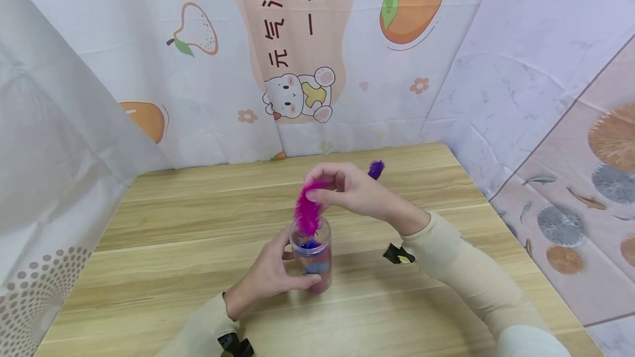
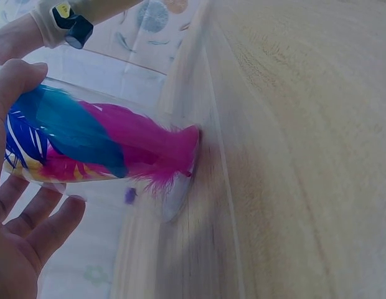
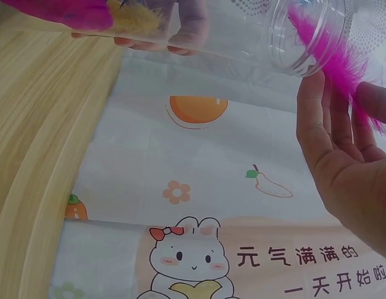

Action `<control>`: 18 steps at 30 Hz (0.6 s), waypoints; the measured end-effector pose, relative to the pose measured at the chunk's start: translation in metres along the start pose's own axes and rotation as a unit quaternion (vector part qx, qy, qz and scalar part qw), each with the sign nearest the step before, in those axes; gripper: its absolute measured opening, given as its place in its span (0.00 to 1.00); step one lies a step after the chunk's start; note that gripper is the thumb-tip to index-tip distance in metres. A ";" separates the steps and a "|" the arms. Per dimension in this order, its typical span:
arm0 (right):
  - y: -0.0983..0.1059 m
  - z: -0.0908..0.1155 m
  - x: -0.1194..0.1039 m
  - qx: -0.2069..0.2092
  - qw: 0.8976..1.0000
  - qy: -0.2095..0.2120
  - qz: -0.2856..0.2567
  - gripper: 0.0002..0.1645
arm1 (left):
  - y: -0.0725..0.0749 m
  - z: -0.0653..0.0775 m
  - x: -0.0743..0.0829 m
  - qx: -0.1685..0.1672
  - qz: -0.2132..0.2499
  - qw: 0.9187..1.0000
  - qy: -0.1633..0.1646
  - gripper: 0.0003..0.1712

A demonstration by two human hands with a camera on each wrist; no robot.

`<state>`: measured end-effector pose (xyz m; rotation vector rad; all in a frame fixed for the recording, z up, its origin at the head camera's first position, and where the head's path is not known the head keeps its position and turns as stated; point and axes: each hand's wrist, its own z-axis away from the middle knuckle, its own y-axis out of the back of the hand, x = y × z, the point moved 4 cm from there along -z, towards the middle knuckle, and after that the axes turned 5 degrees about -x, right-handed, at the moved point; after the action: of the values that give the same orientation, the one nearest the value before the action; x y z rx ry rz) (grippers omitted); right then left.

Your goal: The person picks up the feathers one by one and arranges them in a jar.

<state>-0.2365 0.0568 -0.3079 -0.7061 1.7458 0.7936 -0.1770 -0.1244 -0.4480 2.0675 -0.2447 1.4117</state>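
A clear plastic jar (image 1: pixel 324 279) with a round open mouth stands upright on the table. My left hand (image 1: pixel 270 270) grips it from the left side, thumb across the near side and fingers behind. In the left wrist view, a blue feather (image 2: pixel 75 131) and a magenta feather (image 2: pixel 140 140) lie inside the jar, the magenta reaching its base. A yellow feather (image 3: pixel 140 20) also shows through the wall in the right wrist view. Above the mouth, my right hand (image 1: pixel 354 191) pinches another magenta feather (image 1: pixel 307 215), whose lower end dips inside the rim.
A purple feather (image 1: pixel 376 169) lies on the wooden table (image 1: pixel 198 225) behind the right hand. Printed curtains (image 1: pixel 208 98) hang along the table's back and sides. Each sleeve has a dark wrist camera (image 1: pixel 397 254) strapped near the cuff.
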 end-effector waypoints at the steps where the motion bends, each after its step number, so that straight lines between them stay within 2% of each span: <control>1: 0.000 0.000 0.000 0.001 1.000 -0.001 0.001 0.06 | 0.000 0.000 0.000 0.000 0.001 1.000 0.001 0.59; 18: 0.000 0.000 0.001 -0.002 1.000 -0.001 0.009 0.07 | 0.001 0.000 -0.001 -0.003 0.008 1.000 -0.005 0.58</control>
<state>-0.2364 0.0570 -0.3085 -0.6930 1.7516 0.8106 -0.1778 -0.1249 -0.4487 2.0719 -0.2711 1.4088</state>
